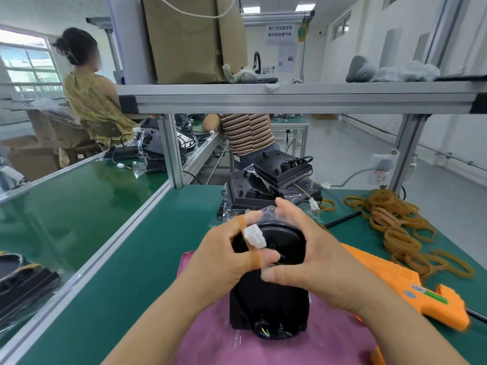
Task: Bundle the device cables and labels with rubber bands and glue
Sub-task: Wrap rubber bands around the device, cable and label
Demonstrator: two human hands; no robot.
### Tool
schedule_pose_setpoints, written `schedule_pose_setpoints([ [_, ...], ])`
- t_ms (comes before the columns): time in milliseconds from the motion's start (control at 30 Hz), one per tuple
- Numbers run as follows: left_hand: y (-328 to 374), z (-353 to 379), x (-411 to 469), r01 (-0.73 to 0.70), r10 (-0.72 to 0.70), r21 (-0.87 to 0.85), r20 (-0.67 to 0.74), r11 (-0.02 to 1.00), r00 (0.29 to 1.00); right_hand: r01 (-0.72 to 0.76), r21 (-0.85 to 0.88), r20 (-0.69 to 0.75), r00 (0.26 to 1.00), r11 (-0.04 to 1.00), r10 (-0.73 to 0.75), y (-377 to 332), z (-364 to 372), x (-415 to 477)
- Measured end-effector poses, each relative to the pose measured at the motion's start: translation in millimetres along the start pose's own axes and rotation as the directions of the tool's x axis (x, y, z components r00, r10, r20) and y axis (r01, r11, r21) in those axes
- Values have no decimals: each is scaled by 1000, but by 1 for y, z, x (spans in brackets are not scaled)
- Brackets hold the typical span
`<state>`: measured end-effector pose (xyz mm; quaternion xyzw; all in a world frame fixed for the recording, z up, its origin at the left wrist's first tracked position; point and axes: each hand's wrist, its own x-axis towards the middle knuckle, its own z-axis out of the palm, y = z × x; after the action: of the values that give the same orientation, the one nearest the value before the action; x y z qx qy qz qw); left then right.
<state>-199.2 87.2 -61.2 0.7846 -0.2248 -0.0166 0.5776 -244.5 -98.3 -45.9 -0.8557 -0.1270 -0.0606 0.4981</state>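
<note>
Now the left hand (221, 259) and the right hand (316, 262) both grip the black device (268, 304) on the pink cloth (210, 338). A rubber band (254, 258) stretches across the left fingers. The glue gun (400, 283) lies just right of the device.

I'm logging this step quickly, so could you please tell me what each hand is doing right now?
Left hand: closed, stretching a rubber band between thumb and forefinger.
Right hand: closed, gripping the black device.
</note>
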Motion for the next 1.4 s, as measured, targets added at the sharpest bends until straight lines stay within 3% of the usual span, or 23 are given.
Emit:
schedule_pose_setpoints([
  [67, 0, 2, 2, -26, 26, 16, -11, 1000, 1000, 72, -134, -146, 985, 988, -92, -15, -2, -5],
  [167, 0, 3, 4, -36, 38, 38, -43, 999, 998, 152, -422, -406, 850, 894, -336, -34, 15, -13],
  [267, 2, 4, 5, -26, 31, 81, -59, 996, 998, 100, -635, -379, 824, 766, -422, -44, 38, -13],
  [367, 7, 6, 2, -70, 76, 121, -48, 990, 996, 133, -650, -392, 785, 748, -480, -54, 40, -11],
  [400, 9, 6, 0, -92, 101, 138, -57, 986, 993, 156, -599, -407, 785, 785, -466, -61, 35, -9],
  [467, 12, 5, -3, -105, 111, 115, -54, 988, 992, 131, -493, -363, 868, 860, -340, -77, 21, 1],
  [567, 9, 3, -6, -45, 46, 62, -7, 997, 999, 2, -631, -110, 990, 776, -92, -95, 2, 27],
  [633, 9, 2, -7, -13, 15, 90, -27, 996, 1000, 18, -715, 10, 1000, 699, -15, -101, 4, 39],
  [767, 7, 3, -7, -21, 25, 127, -29, 992, 999, 60, -838, 64, 998, 542, -13, -111, 15, 43],
  [1000, 8, 2, -9, -18, 19, 68, -11, 998, 1000, 136, -905, 184, 980, 404, 82, -128, 27, 56],
  [1167, 4, 0, -5, -34, 33, 75, 16, 997, 999, 95, -859, 126, 992, 504, 28, -121, 27, 52],
  [1400, 1, 1, 1, -5, 6, 119, -9, 993, 1000, -2, -501, 42, 999, 866, 27, -116, 19, 52],
])
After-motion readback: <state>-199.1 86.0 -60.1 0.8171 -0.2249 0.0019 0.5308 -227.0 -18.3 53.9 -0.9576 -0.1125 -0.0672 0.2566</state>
